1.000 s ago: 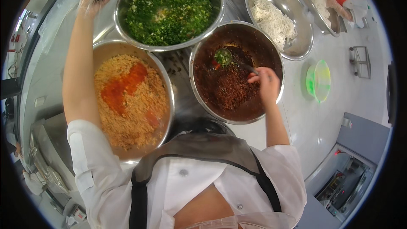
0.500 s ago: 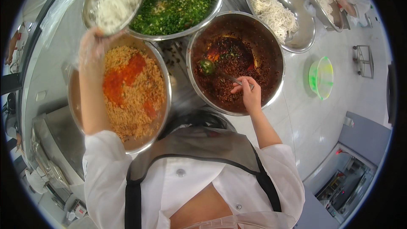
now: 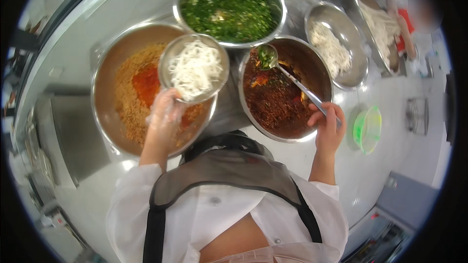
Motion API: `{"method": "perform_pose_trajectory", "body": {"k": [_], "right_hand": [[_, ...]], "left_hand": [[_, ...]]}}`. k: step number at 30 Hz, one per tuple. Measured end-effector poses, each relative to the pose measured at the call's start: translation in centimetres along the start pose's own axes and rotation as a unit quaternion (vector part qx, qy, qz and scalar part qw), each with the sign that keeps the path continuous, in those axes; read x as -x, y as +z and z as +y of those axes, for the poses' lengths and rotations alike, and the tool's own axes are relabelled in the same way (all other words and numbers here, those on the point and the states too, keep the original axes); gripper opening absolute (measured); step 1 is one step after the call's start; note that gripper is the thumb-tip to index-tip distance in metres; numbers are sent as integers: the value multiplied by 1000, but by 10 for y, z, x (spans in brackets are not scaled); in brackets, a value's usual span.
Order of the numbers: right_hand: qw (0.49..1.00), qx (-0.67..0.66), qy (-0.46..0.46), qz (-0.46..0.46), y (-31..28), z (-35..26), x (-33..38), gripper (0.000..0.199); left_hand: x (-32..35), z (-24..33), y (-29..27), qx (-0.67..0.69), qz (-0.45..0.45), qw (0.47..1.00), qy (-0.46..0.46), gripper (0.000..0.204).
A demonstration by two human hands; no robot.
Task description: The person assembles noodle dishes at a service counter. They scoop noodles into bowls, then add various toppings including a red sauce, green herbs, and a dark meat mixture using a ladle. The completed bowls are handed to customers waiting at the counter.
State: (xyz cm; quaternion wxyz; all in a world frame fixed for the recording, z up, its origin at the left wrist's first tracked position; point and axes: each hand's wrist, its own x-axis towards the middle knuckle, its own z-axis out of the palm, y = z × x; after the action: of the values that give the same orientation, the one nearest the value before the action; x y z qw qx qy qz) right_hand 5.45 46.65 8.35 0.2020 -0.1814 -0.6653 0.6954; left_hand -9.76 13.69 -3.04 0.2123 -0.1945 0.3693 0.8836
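My left hand (image 3: 167, 112), in a clear plastic glove, grips the near rim of a small metal bowl (image 3: 167, 58) of white noodles (image 3: 196, 68). That bowl is held above a large metal bowl (image 3: 105, 92) of brown crumbly mixture (image 3: 127, 102) with a red-orange patch. In my bare right hand (image 3: 329, 124) is the handle of a ladle (image 3: 297, 82), its cup filled with chopped greens. The ladle hangs over a metal bowl (image 3: 319, 58) of dark red chili sauce (image 3: 275, 107), its cup near the far rim.
Behind stands a large metal bowl (image 3: 181, 14) of chopped greens (image 3: 229, 9). To the right is an oval metal bowl (image 3: 358, 53) with pale noodles (image 3: 334, 51). Another person's arm (image 3: 407, 34) reaches over a metal tray of noodles (image 3: 380, 24). A green-tinted plastic basket (image 3: 368, 129) is farther right.
The noodle bowl in my left hand has come nearer and to the right. My right hand has raised the ladle out of the chili sauce, moving right.
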Motion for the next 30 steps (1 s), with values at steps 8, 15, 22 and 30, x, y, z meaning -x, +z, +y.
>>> {"method": "perform_pose_trajectory", "body": {"k": [8,15,22,30], "right_hand": [[748,303,-475,-351,92,38,7,32],[814,179,-414,-367,152,5,-10,24],[940,91,-10,-329,221,79,-52,22],[847,257,-218,-411,260,165,-16,15]], "left_hand": [[41,-7,4,19,70,997,40,59],[75,4,-36,99,98,981,132,60],[101,21,-108,127,157,956,214,61],[132,35,-140,149,195,924,294,60]]}}
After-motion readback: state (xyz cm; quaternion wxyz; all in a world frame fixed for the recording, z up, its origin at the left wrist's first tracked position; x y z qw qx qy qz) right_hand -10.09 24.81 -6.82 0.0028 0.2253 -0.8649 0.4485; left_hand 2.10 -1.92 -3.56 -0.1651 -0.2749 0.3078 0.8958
